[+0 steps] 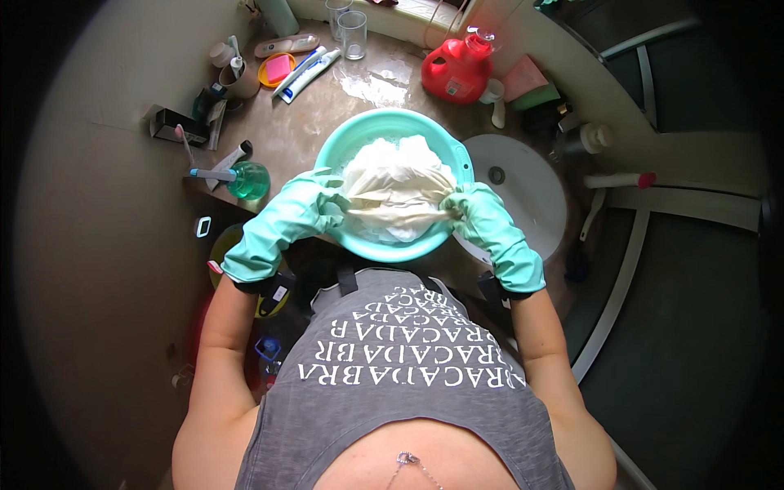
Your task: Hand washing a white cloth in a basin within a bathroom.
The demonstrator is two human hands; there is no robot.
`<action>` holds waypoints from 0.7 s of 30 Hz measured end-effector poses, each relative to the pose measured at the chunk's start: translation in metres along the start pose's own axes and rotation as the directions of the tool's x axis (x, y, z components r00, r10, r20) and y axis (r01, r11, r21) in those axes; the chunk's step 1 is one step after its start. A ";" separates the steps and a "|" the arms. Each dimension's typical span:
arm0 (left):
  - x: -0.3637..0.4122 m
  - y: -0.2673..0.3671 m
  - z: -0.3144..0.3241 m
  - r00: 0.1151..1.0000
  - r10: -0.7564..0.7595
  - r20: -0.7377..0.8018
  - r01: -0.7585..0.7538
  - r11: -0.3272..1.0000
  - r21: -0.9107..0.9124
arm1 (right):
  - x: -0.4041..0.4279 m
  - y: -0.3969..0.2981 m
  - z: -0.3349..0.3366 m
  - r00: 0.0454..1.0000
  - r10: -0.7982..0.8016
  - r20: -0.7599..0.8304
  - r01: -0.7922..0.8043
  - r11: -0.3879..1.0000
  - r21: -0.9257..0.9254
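Observation:
A turquoise plastic basin (335, 136) stands on the counter, its right side over the rim of the sink. Wet white cloth (401, 190) lies in it, with suds around the far edge. My left hand (318, 202), in a mint-green rubber glove, grips the left end of a twisted fold of the cloth. At the fold's right end, my right hand (471, 211), gloved alike, is closed on the fabric. The fold is stretched between both hands, above the near part of the basin.
A white washbasin (527, 196) is at right. Behind stand a red detergent jug (456, 70) and a clear glass (353, 35). Toothpaste tubes (312, 75), a pink soap bar (278, 68) and a toothbrush cup (240, 81) are at the back left. A green bottle (250, 181) stands near the left edge.

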State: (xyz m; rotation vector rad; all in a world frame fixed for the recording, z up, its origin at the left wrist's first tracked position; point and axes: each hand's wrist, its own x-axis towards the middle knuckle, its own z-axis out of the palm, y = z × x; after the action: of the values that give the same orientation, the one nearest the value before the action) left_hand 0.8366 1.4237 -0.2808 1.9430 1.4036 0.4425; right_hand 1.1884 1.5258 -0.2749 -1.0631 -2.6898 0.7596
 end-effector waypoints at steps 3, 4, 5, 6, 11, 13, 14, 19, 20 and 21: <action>-0.008 -0.001 0.008 0.988 0.027 -0.152 -0.018 0.998 0.062 | -0.012 -0.011 -0.005 1.000 0.019 0.020 -0.021 0.995 0.102; -0.008 -0.002 0.009 0.988 0.022 -0.152 -0.013 0.998 0.059 | -0.010 -0.015 -0.008 1.000 0.017 0.025 -0.020 0.994 0.104; -0.006 -0.004 0.010 0.975 -0.129 -0.179 0.137 0.990 0.033 | -0.004 -0.018 -0.011 0.987 0.144 0.073 -0.158 0.953 0.258; -0.003 -0.003 0.010 0.942 -0.272 -0.198 0.278 0.961 0.001 | 0.003 -0.022 -0.014 0.955 0.263 0.138 -0.297 0.869 0.397; 0.010 0.014 0.039 0.906 -0.040 -0.420 0.186 0.931 0.314 | 0.027 -0.024 0.026 0.989 0.011 -0.147 -0.011 1.000 -0.002; 0.018 0.020 0.049 0.914 -0.042 -0.404 0.207 0.904 0.373 | 0.037 -0.034 0.038 0.976 -0.077 -0.203 0.060 0.994 -0.091; 0.020 0.018 0.055 0.921 -0.047 -0.386 0.225 0.875 0.429 | 0.042 -0.035 0.043 0.954 -0.167 -0.250 0.122 0.975 -0.184; 0.018 0.011 0.062 0.871 -0.200 -0.450 0.294 0.944 0.150 | 0.049 -0.020 0.029 0.937 0.010 -0.350 0.089 0.960 0.267; 0.016 0.014 0.058 0.871 -0.197 -0.449 0.292 0.944 0.151 | 0.048 -0.023 0.026 0.936 0.011 -0.352 0.089 0.960 0.266; 0.013 0.016 0.052 0.836 -0.248 -0.490 0.324 0.943 0.076 | 0.047 -0.027 0.021 0.927 0.173 -0.332 0.039 0.839 0.543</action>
State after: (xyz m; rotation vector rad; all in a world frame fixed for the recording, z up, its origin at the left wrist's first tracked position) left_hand 0.8849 1.4162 -0.3074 1.7636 2.0685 0.7179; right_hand 1.1315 1.5324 -0.2813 -1.0238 -1.9491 1.1175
